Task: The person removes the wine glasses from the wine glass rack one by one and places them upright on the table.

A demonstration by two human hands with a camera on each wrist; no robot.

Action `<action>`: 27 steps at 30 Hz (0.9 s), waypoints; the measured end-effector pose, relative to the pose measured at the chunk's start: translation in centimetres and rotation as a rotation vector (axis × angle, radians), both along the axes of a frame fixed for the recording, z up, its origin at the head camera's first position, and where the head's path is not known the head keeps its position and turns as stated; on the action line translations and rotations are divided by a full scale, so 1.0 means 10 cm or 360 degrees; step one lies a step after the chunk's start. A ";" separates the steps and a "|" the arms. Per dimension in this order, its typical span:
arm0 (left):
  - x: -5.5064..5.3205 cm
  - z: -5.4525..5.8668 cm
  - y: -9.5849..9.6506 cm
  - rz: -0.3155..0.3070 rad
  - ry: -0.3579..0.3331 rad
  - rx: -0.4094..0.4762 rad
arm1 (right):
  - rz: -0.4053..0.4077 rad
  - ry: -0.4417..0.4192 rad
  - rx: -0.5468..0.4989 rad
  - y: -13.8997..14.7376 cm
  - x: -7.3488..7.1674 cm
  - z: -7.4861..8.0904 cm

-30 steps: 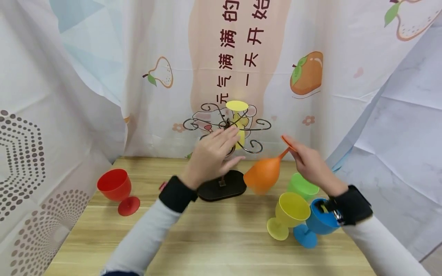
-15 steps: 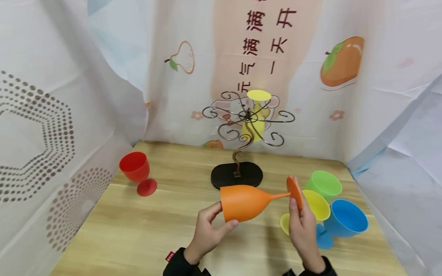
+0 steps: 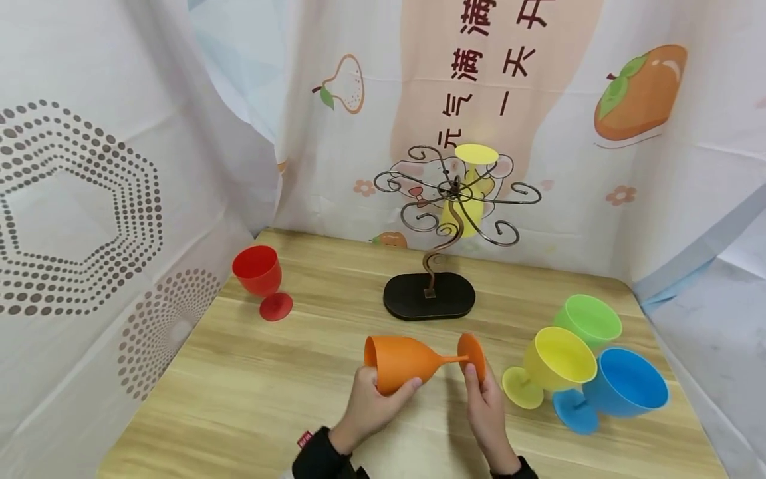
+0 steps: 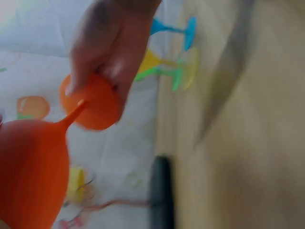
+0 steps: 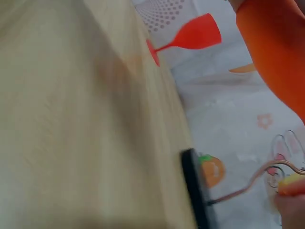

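Note:
An orange plastic goblet lies sideways in the air above the table, its mouth to the left and its foot to the right. My left hand grips the bowl at the rim, with the thumb along its near side. At the other end my right hand pinches the round foot; the left wrist view shows this foot close up. Behind the goblet stands a curled wire rack on a black oval base. A yellow goblet hangs upside down on the rack's far side.
To the right, green, yellow and blue goblets stand close together. A red goblet stands at the left edge of the wooden table. Printed cloth hangs behind.
The orange goblet has come down from beside the rack toward the table's near side. My left hand has left the rack and taken hold of its rim. The head view has shifted.

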State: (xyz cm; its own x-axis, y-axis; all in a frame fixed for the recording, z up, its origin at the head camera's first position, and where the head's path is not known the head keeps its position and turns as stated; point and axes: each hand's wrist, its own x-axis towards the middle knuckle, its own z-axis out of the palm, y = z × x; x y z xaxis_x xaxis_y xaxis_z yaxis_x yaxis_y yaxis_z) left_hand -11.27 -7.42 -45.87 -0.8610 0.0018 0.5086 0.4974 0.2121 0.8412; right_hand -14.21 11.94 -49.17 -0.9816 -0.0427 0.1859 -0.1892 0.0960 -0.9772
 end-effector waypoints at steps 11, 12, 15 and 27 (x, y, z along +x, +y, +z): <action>-1.15 1.23 -1.47 -0.0142 -0.0407 -0.1314 | 0.0398 0.0193 0.0070 0.22 -0.05 0.13; -1.24 1.23 -1.55 -0.0167 -0.0463 -0.1406 | 0.0405 0.0184 0.0065 0.22 -0.01 0.11; -1.42 1.06 -1.74 -0.0232 -0.0612 -0.1555 | 0.0449 0.0166 0.0059 0.21 0.06 0.06; -1.70 0.51 -1.79 -0.0210 -0.0765 -0.1910 | 0.0401 0.0161 0.0208 0.29 0.08 0.09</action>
